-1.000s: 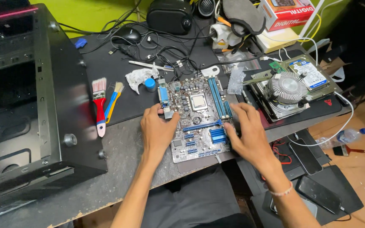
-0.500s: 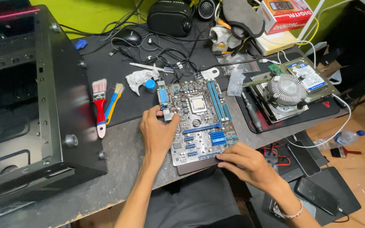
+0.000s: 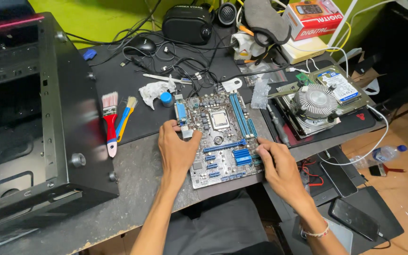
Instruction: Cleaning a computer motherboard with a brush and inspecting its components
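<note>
Head view: motherboard (image 3: 220, 134) flat on counter (image 3: 133, 189); left hand (image 3: 176, 150), right hand (image 3: 279, 167) pressing edges, grips open.

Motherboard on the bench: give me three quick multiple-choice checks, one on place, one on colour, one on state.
1. Where is the left hand?
A. on the motherboard's left edge
B. inside the computer case
C. on the brushes

2. What colour is the handle of the wider brush?
A. green
B. red
C. black

3. How does the motherboard lie?
A. upright against the case
B. flat on the table
C. lifted clear of the table

Answers: 1 A, its fingers rest at the board's left side; 2 B, the handle is red with a white tip; 3 B, it lies flat on the table between both hands.
</note>
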